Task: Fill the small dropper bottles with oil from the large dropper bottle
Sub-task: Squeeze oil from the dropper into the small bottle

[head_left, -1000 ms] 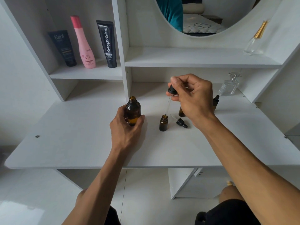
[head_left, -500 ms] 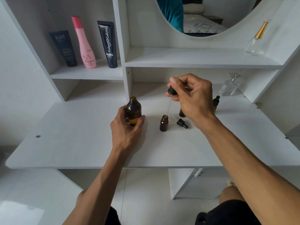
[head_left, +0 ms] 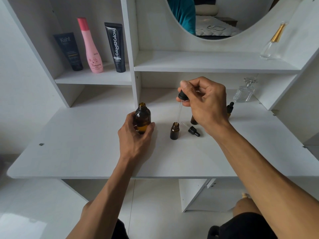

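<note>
At frame centre, a dropper [head_left: 179,107] is pinched by the right hand [head_left: 205,104], its tip at an open small bottle [head_left: 174,131]. The large bottle [head_left: 142,120] is gripped by the left hand [head_left: 136,137].

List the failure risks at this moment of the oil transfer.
1. The small bottle stands unheld under the pipette tip; a nudge from the dropper in the right hand could topple it.
2. Its neck is narrow, so oil may miss and spill on the table.
3. The large bottle is uncapped; the left hand steadies it.

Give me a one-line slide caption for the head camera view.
Right hand holds dropper over open small bottle; left hand steadies large bottle.
</note>
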A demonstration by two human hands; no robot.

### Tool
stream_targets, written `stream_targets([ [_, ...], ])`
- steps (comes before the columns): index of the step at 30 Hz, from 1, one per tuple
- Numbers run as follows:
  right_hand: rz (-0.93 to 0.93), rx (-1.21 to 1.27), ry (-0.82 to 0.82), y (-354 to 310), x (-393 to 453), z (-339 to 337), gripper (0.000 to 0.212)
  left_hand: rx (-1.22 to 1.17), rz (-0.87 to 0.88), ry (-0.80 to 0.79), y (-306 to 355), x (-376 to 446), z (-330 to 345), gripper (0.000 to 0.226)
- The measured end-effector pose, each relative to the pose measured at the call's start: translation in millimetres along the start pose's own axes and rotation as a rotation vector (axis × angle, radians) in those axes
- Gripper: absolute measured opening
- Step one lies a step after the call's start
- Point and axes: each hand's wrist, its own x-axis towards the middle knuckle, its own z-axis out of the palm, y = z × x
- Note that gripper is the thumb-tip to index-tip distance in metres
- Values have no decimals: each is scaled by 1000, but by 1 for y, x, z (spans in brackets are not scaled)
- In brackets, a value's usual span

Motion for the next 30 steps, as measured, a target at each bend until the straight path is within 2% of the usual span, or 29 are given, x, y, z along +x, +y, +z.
stream_targets([
  [10,3,10,2,-2,1,-1,17,-4,-4,-10,2,-1,-1,42],
  [15,-34,121,37,-16,4,2,14,-20,-12,-13,3,-2,-1,39],
  [23,-87,292,14,-54,24,40,12,-33,-4,-13,4,-2,-2,33],
  [30,-132,281,-60,-59,30,67,13,-43,-7,-13,3,-1,-1,38],
])
